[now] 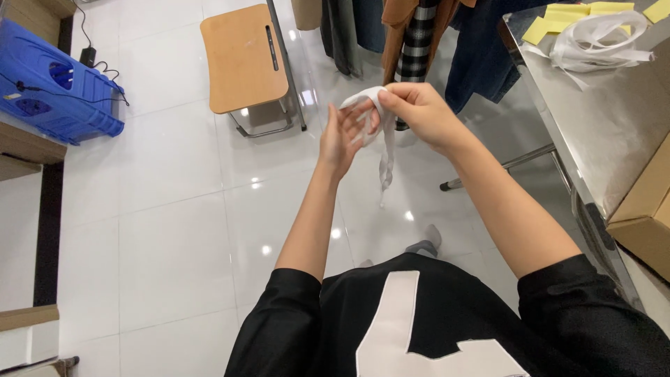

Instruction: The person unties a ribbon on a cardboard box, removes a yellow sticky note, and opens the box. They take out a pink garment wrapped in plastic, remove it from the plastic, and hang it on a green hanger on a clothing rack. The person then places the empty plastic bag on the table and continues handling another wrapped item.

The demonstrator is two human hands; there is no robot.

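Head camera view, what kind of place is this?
Probably a clothing workshop or garment stockroom: hanging clothes, a steel table with loose white ribbon, and cardboard boxes. Both hands work a white strip.

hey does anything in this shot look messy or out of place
Mostly no. The one untidy spot is the steel table at right: a loose tangle of white strips lies heaped over yellow paper sheets. Both hands, left hand and right hand, hold a similar white strip, which dangles freely.
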